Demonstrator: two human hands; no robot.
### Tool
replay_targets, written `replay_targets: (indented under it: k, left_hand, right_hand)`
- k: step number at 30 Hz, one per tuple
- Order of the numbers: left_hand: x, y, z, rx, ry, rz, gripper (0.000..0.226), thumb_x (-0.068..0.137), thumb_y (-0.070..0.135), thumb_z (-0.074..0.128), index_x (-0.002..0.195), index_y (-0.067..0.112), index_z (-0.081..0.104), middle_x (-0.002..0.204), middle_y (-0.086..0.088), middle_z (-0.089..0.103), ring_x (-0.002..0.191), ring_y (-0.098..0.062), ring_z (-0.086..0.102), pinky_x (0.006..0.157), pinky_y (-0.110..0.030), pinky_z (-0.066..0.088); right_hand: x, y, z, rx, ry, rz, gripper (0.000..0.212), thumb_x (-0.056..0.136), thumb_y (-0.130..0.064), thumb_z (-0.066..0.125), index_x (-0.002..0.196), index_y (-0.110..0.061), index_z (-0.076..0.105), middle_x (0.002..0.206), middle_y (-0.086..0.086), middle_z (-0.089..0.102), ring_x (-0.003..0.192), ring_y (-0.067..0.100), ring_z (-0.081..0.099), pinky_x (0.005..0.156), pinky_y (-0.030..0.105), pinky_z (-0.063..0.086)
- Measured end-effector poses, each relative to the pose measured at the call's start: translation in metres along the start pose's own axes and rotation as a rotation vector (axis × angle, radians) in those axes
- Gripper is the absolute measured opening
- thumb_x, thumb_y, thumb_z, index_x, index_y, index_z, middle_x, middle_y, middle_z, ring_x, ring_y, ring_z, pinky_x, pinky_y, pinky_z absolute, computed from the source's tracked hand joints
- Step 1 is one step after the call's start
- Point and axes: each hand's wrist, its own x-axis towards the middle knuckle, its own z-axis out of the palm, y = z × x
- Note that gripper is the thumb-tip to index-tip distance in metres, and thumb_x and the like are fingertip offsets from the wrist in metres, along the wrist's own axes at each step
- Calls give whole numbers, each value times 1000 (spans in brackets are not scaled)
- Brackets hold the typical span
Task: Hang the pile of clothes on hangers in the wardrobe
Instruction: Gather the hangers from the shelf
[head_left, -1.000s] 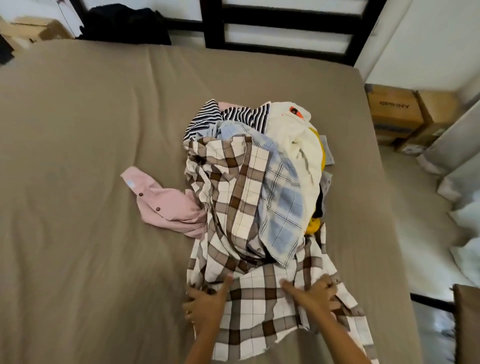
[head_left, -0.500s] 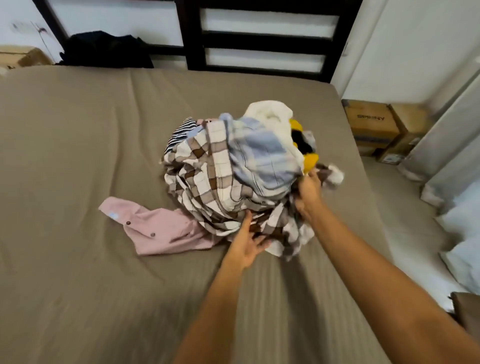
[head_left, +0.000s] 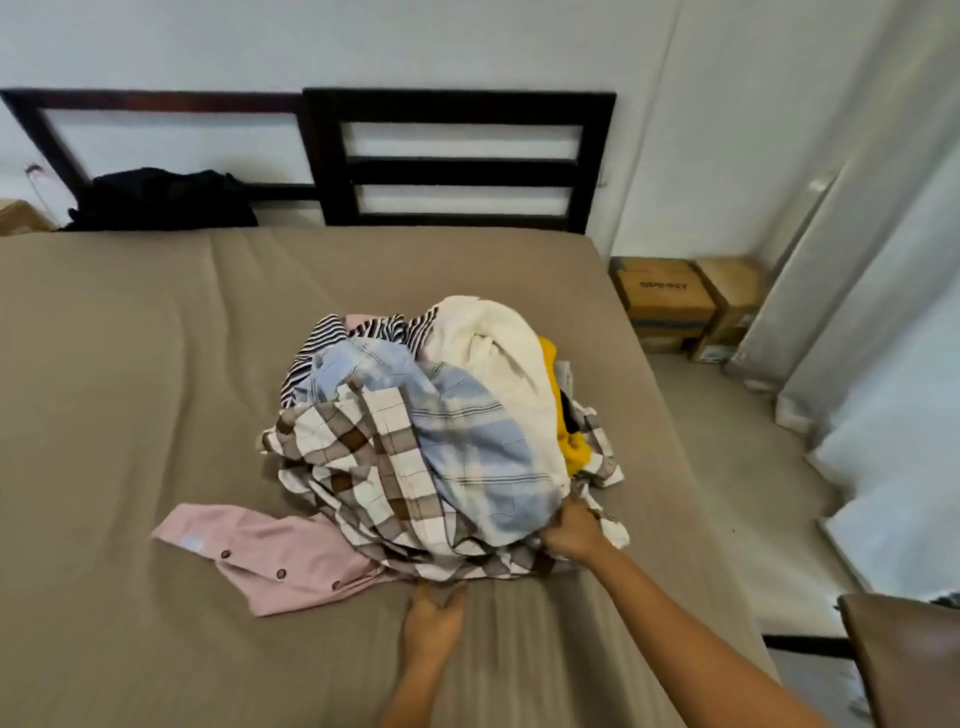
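The pile of clothes (head_left: 441, 441) sits bunched in the middle of the tan bed (head_left: 130, 389). A brown plaid shirt (head_left: 363, 467) wraps its front, with a light blue checked shirt (head_left: 478, 447), a cream garment (head_left: 493, 343), something yellow (head_left: 571, 452) and a striped piece (head_left: 311, 348) above it. A pink shirt (head_left: 270, 556) trails out flat to the left. My left hand (head_left: 434, 618) lies at the pile's front edge, fingertips tucked under the cloth. At the pile's right front corner my right hand (head_left: 571, 530) grips the plaid fabric. No hanger or wardrobe is in view.
A dark slatted headboard (head_left: 457, 161) stands behind the bed, with a black garment (head_left: 161, 200) at the back left. Cardboard boxes (head_left: 670, 301) sit on the floor to the right, beside pale curtains (head_left: 857, 312). A brown padded piece of furniture (head_left: 909, 660) is at the lower right.
The spread plaid shirt has been gathered up against the pile into one bundle. Both hands have dropped to the bundle's base, and the view has tilted up toward the headboard.
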Motion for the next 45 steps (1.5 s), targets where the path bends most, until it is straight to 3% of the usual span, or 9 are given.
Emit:
replay_targets:
  k: [3,6,9,11,14,22,28,39,45]
  left_hand:
    - [-46,21,-6,75,-66,0,45,84,31,67,121,6,58,124,-16,60,116,-30,56,97,-32,43]
    - [-107,51,-12,134,-177,58,46,75,44,71,103,10,59,115,-16,63,104,-28,60,93,-31,46]
    - [-185,95,-23,309,-325,265,26,87,28,65,102,7,61,100,-10,63,86,-19,55,66,-19,43]
    - [-237,123,-24,420,-391,414,20,88,32,61,93,12,62,93,-6,62,84,-17,55,66,-24,40]
    - [-316,155,-12,536,-481,654,23,85,38,61,84,15,60,89,-7,64,86,-21,58,67,-25,35]
    - [-548,176,87,514,-975,1191,18,86,28,67,99,16,67,91,2,66,87,-12,60,76,-20,41]
    - [-761,106,132,533,-1597,1430,8,84,36,67,91,32,67,84,14,68,80,2,62,72,-19,44]
    - [-1052,-96,108,639,-2529,1532,7,89,20,64,91,18,70,85,1,72,71,6,62,62,-5,45]
    - [-1163,-190,105,760,-2804,1506,5,87,25,65,88,23,70,85,-2,72,85,-19,67,83,-37,53]
  right_hand:
    - [-74,-22,-30,77,94,-186,90,60,-67,52,130,-10,48,133,8,52,125,24,48,100,28,38]
    - [-164,-35,-62,-63,69,-344,106,69,-84,32,141,-6,35,148,6,30,136,12,17,109,19,10]
    - [-259,-43,-91,-265,112,-347,77,87,-52,45,148,-11,22,157,11,7,146,20,5,109,16,-3]
    - [-318,-39,-108,-310,169,-324,63,92,-27,51,147,-11,25,157,13,7,146,24,8,111,17,-3]
    - [-411,-33,-137,-337,314,-256,53,94,-23,51,143,-11,35,155,13,19,144,23,18,114,22,8]
    - [-687,22,-178,-221,982,239,44,89,-39,47,125,-16,58,128,2,57,121,17,47,102,21,31]
    - [-903,41,-144,-189,1346,764,27,91,-35,54,111,-21,66,111,-5,67,104,14,60,88,29,47]
    - [-1162,14,-11,-111,1818,1594,14,90,-32,58,92,-25,70,88,-11,70,79,1,62,73,25,52]
    - [-1259,29,39,-126,1940,1882,13,89,-32,59,93,-28,71,87,-11,70,79,6,63,70,25,52]
